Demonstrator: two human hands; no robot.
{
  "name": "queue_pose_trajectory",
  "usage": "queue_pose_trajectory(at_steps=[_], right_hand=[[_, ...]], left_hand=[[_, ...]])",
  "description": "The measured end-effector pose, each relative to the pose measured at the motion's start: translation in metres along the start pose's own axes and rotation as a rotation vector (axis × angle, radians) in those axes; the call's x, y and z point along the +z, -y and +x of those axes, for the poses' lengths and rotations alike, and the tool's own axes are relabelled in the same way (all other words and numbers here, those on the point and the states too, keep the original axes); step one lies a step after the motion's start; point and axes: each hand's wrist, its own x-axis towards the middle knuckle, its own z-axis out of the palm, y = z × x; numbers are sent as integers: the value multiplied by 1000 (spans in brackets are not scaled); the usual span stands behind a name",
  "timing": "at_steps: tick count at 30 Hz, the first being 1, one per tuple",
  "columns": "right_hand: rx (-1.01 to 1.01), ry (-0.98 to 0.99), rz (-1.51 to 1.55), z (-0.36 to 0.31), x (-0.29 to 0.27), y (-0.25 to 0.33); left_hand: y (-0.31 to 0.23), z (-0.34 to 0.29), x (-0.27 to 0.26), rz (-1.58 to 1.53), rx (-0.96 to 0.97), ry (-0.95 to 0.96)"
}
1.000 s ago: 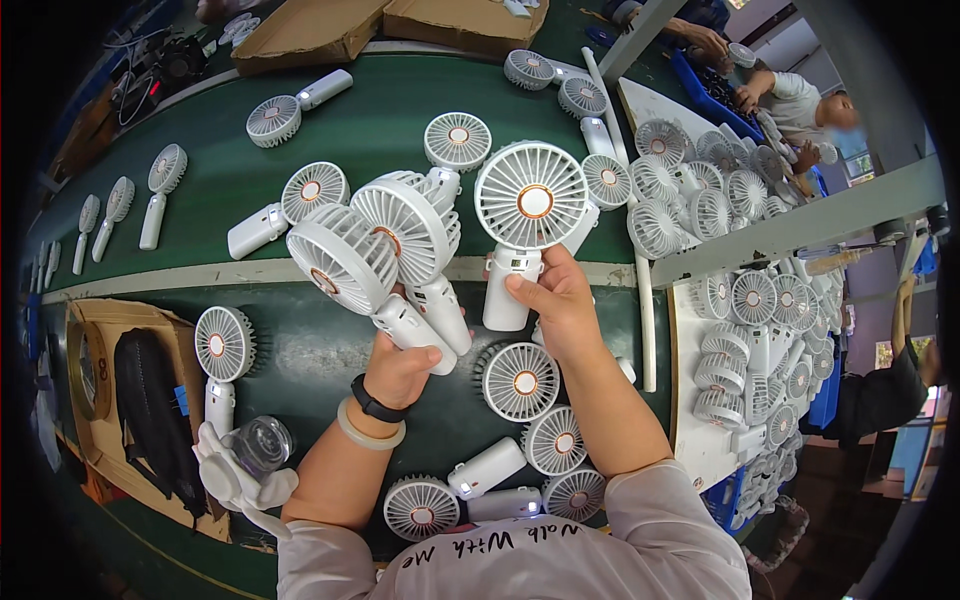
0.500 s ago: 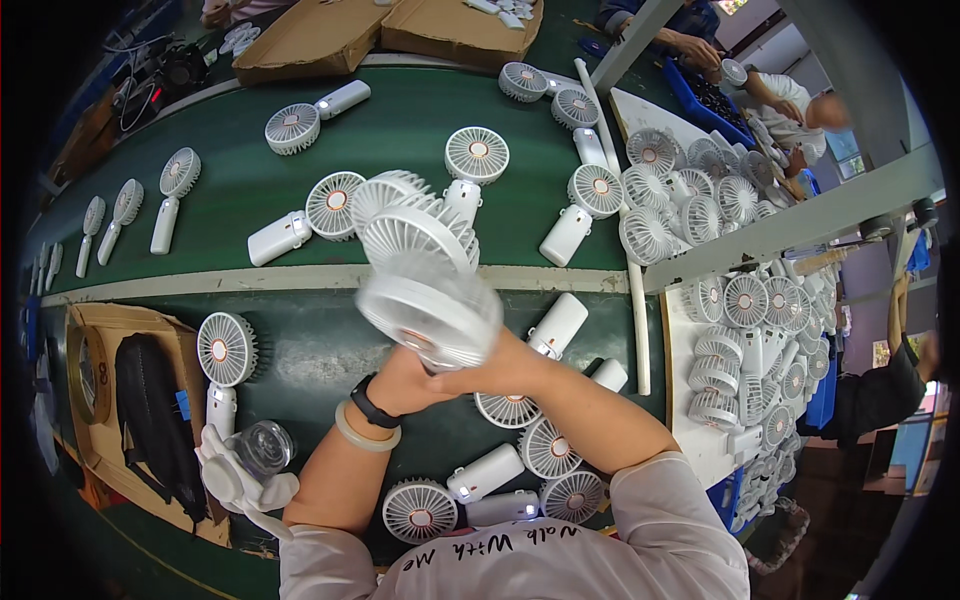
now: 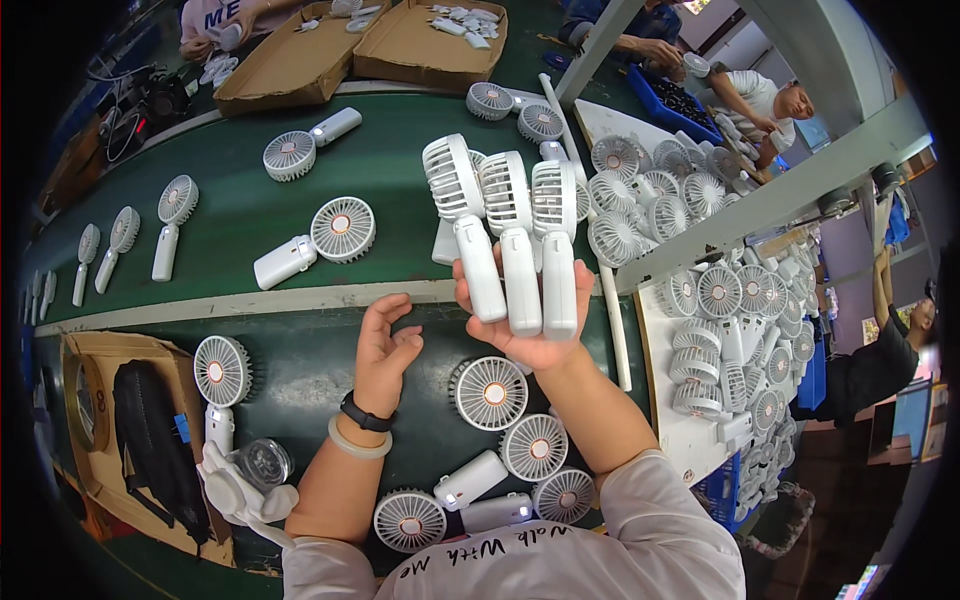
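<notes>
My right hand (image 3: 535, 345) is closed around the handles of a bunch of white handheld fans (image 3: 520, 285), held upright above the belt's near edge. Three stand side by side in front; parts of others show behind them, and I cannot tell whether those are held too. To the left, my left hand (image 3: 385, 345) is raised and empty, its fingers loosely bent and apart. Below the hands, more handheld fans (image 3: 490, 393) lie on the dark green worktop (image 3: 300, 330) close to my body. One handheld fan (image 3: 222, 372) stands upright at the left beside a clear round container (image 3: 265, 462).
Spaced-out fans (image 3: 342, 230) lie along the green belt (image 3: 230, 225). A white side table (image 3: 665, 430) at the right carries piled fans, beneath a slanting metal beam (image 3: 780, 205). An open carton (image 3: 135, 345) holds a black bag. Co-workers sit beyond two cardboard trays (image 3: 430, 60).
My hands have parted: the left has let go and drawn left. The right has carried the fans rightward and turned their handles toward me.
</notes>
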Motion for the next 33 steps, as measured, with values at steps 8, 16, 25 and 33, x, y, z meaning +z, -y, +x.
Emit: queue_pose_trajectory(at_steps=[8,16,25,33], right_hand=[[21,11,62,1,1,1],[-45,-67,-144,21,17,53],[-663,-754,-452,115,-15,189],[-598,-720,-537,134,-79,352]], left_hand=[[2,-1,-1,41,-24,24],[3,-1,0,35,-47,33],[4,0,-1,12,-81,40],[0,-1,-6,42,-118,57]])
